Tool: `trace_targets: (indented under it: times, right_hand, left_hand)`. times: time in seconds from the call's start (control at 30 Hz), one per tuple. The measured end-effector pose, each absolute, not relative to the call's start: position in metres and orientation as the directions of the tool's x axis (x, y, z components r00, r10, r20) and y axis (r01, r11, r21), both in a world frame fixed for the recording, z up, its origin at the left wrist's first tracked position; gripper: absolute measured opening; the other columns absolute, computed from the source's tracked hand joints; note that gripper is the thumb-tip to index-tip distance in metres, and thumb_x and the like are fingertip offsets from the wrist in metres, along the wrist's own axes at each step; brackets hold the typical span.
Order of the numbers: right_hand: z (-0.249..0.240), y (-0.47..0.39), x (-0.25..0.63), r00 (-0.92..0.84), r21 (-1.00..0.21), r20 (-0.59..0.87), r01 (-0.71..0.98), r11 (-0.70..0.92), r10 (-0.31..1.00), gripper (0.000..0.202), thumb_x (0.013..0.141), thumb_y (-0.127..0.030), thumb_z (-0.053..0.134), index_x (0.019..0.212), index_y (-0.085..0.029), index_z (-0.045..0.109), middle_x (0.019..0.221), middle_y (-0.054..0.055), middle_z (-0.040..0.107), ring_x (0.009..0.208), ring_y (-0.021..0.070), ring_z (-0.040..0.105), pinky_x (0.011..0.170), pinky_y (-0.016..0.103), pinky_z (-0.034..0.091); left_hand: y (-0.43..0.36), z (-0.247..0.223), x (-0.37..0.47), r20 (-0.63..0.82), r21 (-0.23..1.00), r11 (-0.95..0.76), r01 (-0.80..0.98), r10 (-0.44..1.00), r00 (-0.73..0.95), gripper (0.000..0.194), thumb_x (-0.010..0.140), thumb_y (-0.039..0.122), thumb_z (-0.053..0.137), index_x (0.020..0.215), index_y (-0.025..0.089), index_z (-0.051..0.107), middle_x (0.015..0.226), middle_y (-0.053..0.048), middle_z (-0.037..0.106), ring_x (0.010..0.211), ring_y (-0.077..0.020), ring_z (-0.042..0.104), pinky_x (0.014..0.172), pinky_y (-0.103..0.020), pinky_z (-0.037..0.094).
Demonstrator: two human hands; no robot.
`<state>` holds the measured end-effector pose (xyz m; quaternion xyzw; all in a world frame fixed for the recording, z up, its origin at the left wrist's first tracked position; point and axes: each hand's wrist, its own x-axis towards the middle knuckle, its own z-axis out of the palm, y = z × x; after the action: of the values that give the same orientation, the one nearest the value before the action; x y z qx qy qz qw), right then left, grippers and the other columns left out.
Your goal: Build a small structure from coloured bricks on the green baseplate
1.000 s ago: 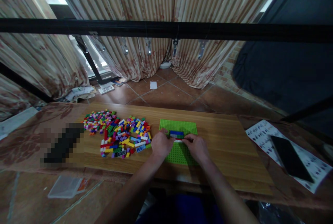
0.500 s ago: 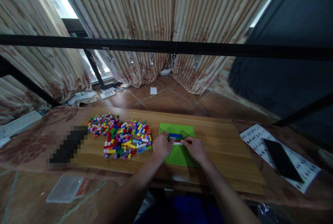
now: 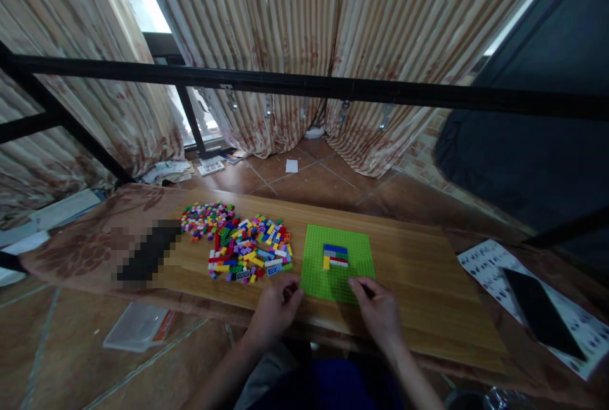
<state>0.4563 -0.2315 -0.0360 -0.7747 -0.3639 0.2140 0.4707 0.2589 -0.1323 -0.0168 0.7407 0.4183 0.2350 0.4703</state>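
Head view, and the green plate (image 3: 328, 283) lies on the wooden surface (image 3: 423, 283) with a compact little cluster of bricks (image 3: 335, 256) sitting above its middle! Blue along the far side, then grey, green, red and white packed close, and a yellow one at the near left end. That much is together; most of the plate is bare, and plenty waits unused: a pile of tiny bricks (image 3: 207, 219) behind, a pile of bigger bricks (image 3: 252, 251) nearer. How much remains to be added, nobody can tell from this angle. And the hands? Left hand (image 3: 276, 308) at the plate's near left corner, fingers half curled; right hand (image 3: 378, 308) with thumb and forefinger close together over the near right part. Both are clear of the cluster, no brick shows in either, and whether they pinch the plate or anything small, I cannot tell. Over to the print: the white sheet (image 3: 480, 257) under the dark slab (image 3: 545, 315) carries rows of small dark figures, too small to read; the clear box (image 3: 130, 327) on the floor shows an orange label, wording unreadable; no brand is legible.
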Motion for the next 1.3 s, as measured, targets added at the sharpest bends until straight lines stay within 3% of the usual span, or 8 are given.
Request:
trace_targets:
  times: [0.4,1.03,1.3]
  right_hand:
    - [-0.045,-0.215,0.381,0.286,-0.803,-0.014,0.568,-0.182,0.958,0.027,0.090,-0.037,0.046,0.083,-0.023,0.067,0.081,0.002,0.066,0.076,0.0177,0.062,0.072,0.028,0.042]
    - [-0.035,-0.126,0.306,0.035,-0.557,0.236,0.823,0.106,0.971,0.017,0.085,-0.016,0.052,0.096,-0.022,0.064,0.097,0.005,0.059,0.097,0.0203,0.054,0.085,0.033,0.044]
    - [-0.040,-0.109,0.296,0.026,-0.453,0.205,0.889,0.072,0.978,0.015,0.083,-0.012,0.052,0.089,-0.022,0.062,0.098,0.007,0.058,0.097,0.0209,0.053,0.085,0.033,0.044]
  left_hand:
    - [-0.141,-0.038,0.180,-0.187,0.886,-0.014,0.464,0.905,0.383,0.025,0.084,0.032,0.051,0.101,0.018,0.064,0.096,-0.005,0.070,0.089,-0.0193,0.064,0.079,-0.027,0.048]
    - [-0.110,-0.046,0.152,-0.108,0.827,0.000,0.563,0.981,0.159,0.034,0.080,0.030,0.053,0.110,0.017,0.059,0.077,-0.002,0.066,0.072,-0.0178,0.062,0.067,-0.026,0.046]
    - [-0.106,-0.048,0.152,-0.117,0.822,-0.008,0.570,0.976,0.181,0.035,0.079,0.030,0.052,0.111,0.018,0.060,0.093,-0.005,0.070,0.084,-0.0205,0.065,0.077,-0.031,0.048]
